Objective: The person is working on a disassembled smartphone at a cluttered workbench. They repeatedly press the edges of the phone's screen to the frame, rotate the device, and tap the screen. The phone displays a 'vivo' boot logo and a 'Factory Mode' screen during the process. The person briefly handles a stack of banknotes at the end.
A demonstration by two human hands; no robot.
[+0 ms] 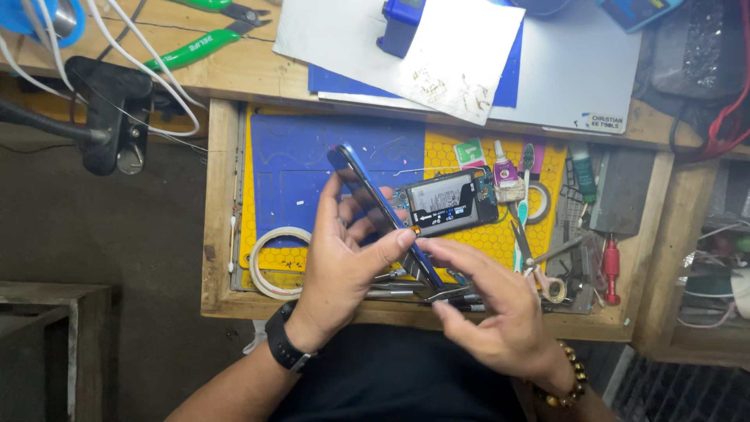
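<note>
The left hand (pixel 340 270) holds a thin blue-edged phone panel with a dark glass face (pixel 380 211), tilted on edge just above the near half of the yellow and blue work mat (pixel 297 156); its fingers are curled round the far face and the thumb presses the near edge, so the grip is closed on the panel. The right hand (pixel 488 309) sits just to the right, its fingers half bent and the fingertip touching the panel's lower end, holding nothing else that I can make out. Just behind lies the opened phone body with its black battery and circuit board showing (pixel 449 203), touching the panel near its lower corner. To do this well, I judge the panel should be held by its edges only, kept close to the body so no cable is strained, and worked loose slowly. A roll of pale tape (pixel 269 262) lies left, scissors (pixel 531 262) right
</note>
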